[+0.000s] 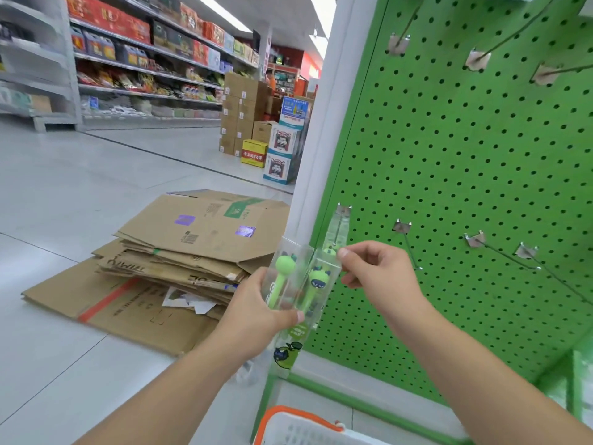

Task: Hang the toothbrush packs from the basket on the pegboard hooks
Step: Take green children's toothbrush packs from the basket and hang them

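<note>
I hold 2 toothbrush packs [296, 284] in front of the green pegboard [449, 162], low at its left edge. My left hand [256, 313] grips both packs around their lower halves, thumb across the front. My right hand [378, 274] pinches the top corner of the nearer pack between thumb and forefinger; the other fingers curl loosely.

The packs stand nearly upright, long axis running from 6 to 12 o'clock with a slight lean toward 1 o'clock. Their hang tabs sit at the top, and the clear tab of 1 pack already reaches up along the leftmost hook [341, 220] of the lower row. That hook lies at 12 o'clock from my right hand, just above my fingertips, so the right hand is the nearer one to guide the tab. I judge that the coming move turns on lining the tab's hole with the hook's tip; whether the tab is already threaded I cannot tell, as the plastic is clear and blurred.

The other lower-row hooks [500, 252] stretch away at 3 o'clock, bare. The orange-rimmed basket [301, 415] waits at 6 o'clock, below my wrists. Flattened cardboard boxes [179, 252] lie on the floor at 9 o'clock.
</note>
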